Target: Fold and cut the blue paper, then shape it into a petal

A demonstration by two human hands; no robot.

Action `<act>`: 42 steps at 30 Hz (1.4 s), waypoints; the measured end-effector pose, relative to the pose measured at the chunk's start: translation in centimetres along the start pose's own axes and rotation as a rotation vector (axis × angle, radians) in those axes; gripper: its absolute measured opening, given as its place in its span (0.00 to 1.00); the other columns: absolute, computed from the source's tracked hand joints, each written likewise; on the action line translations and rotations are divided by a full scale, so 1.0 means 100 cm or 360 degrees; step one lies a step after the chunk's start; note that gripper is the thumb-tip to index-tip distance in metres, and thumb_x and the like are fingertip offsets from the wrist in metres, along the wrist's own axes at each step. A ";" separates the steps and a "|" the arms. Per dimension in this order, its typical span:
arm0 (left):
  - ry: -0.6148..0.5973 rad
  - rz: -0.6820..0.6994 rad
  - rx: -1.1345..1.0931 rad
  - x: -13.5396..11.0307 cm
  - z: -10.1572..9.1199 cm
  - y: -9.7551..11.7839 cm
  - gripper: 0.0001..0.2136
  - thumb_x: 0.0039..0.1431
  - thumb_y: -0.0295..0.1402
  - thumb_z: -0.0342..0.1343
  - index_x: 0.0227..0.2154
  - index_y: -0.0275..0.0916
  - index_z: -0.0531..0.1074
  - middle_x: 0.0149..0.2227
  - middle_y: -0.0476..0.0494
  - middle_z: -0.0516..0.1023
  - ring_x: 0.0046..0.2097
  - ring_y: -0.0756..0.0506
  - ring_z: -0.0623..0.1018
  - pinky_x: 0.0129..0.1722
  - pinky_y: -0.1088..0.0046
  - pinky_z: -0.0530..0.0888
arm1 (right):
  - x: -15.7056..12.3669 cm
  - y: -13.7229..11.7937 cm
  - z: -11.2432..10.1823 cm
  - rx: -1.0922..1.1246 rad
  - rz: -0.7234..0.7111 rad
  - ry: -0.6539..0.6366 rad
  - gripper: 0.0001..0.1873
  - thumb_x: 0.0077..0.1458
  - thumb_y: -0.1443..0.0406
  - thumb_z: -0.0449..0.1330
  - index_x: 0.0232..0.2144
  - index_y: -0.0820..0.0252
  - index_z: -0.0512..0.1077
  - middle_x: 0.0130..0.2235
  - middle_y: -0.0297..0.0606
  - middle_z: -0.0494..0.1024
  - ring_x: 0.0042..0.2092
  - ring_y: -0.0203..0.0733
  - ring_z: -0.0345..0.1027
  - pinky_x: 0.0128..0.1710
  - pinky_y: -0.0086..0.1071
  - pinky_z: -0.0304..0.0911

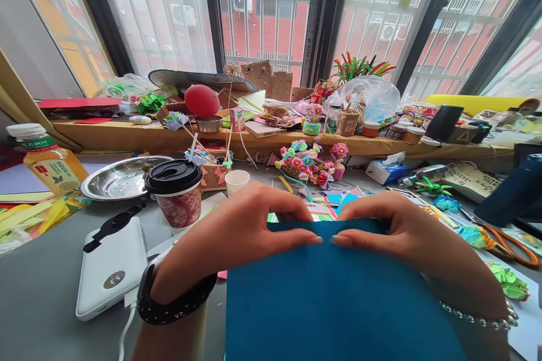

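A large sheet of blue paper (330,299) hangs in front of me, its top edge held between both hands. My left hand (258,223) pinches that edge left of the middle, thumb on the near face and fingers behind. Close beside it, my right hand (393,225) grips the same edge in the same way. The two thumb tips point at each other with a small gap between them. Fingertips behind the sheet are hidden, as is the table below it.
At left stand a lidded coffee cup (175,192), a white power bank (112,271) with a cable, a juice bottle (48,161) and a metal plate (122,177). Orange-handled scissors (512,245) and a dark blue bottle (514,192) lie right. Craft flowers (302,161) sit ahead, below a crowded windowsill.
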State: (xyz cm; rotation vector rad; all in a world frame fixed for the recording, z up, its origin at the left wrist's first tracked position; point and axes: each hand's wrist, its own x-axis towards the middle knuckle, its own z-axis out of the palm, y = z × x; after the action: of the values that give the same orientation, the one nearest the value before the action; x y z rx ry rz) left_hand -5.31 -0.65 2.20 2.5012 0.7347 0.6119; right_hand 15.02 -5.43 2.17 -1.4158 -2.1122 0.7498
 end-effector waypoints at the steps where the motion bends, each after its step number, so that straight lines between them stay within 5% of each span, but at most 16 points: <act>1: -0.0012 0.0003 0.0007 0.000 0.000 0.000 0.10 0.49 0.39 0.56 0.30 0.39 0.74 0.29 0.53 0.77 0.32 0.51 0.73 0.31 0.80 0.66 | 0.000 -0.001 0.000 0.0015 0.0002 -0.0008 0.15 0.47 0.55 0.57 0.26 0.59 0.75 0.26 0.33 0.75 0.30 0.38 0.66 0.26 0.25 0.60; 9: -0.0064 0.0000 0.0169 0.000 0.001 -0.002 0.12 0.50 0.42 0.54 0.23 0.38 0.73 0.23 0.54 0.75 0.30 0.51 0.72 0.36 0.78 0.65 | 0.000 -0.003 0.000 0.0080 0.0059 -0.0009 0.16 0.46 0.54 0.57 0.26 0.60 0.75 0.27 0.35 0.75 0.31 0.40 0.67 0.26 0.25 0.61; 42: 0.0085 0.0052 0.0216 -0.003 0.001 0.004 0.10 0.49 0.42 0.55 0.22 0.43 0.74 0.21 0.54 0.76 0.38 0.46 0.75 0.31 0.78 0.67 | -0.002 0.000 -0.002 0.0208 0.0081 -0.0059 0.13 0.46 0.56 0.58 0.26 0.59 0.75 0.25 0.33 0.74 0.28 0.37 0.66 0.23 0.23 0.60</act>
State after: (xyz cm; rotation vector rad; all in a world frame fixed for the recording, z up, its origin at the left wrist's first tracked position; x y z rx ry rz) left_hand -5.30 -1.15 2.28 2.6347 0.7809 0.6632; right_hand 15.25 -5.54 2.29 -1.4000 -2.0214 0.9231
